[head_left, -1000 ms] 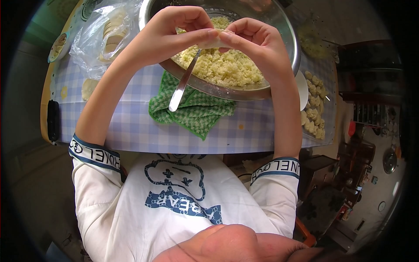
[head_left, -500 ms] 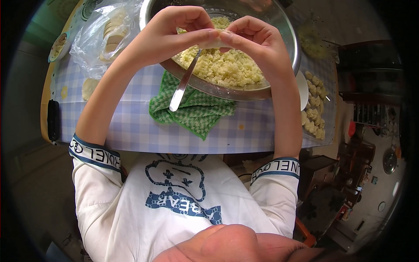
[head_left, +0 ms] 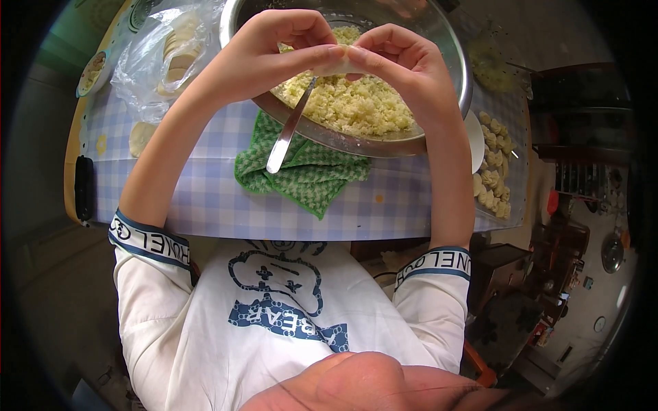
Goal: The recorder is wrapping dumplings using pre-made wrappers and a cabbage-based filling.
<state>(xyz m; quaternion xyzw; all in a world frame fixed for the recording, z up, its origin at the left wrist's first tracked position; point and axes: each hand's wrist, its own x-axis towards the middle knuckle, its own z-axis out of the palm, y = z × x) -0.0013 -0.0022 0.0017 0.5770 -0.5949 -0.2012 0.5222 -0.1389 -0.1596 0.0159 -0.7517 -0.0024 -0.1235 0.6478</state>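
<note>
Above a large metal bowl [head_left: 356,145], my left hand [head_left: 281,55] and my right hand [head_left: 404,58] meet with thumbs side by side. Between them they pinch a pale dumpling [head_left: 332,68], mostly covered by the fingers. Its wrapper edge lies under both thumbs. Inside the bowl is a pale green chopped filling [head_left: 363,109]. A metal spoon [head_left: 288,137] leans over the bowl's near rim, its handle pointing toward me. Under that handle, a crumpled green checked cloth [head_left: 301,175] lies on the table.
A clear plastic bag [head_left: 140,72] with round wrappers [head_left: 179,61] sits at the left, near a small bowl [head_left: 92,74]. One loose wrapper [head_left: 140,139] lies by my left forearm. Finished dumplings [head_left: 493,164] fill a tray at right, beside a white plate [head_left: 474,140]. A black object [head_left: 83,188] is at the left edge.
Both hands stay over the bowl, pinching the dumpling. My right thumb has shifted slightly along its edge; the other things have kept their places.
</note>
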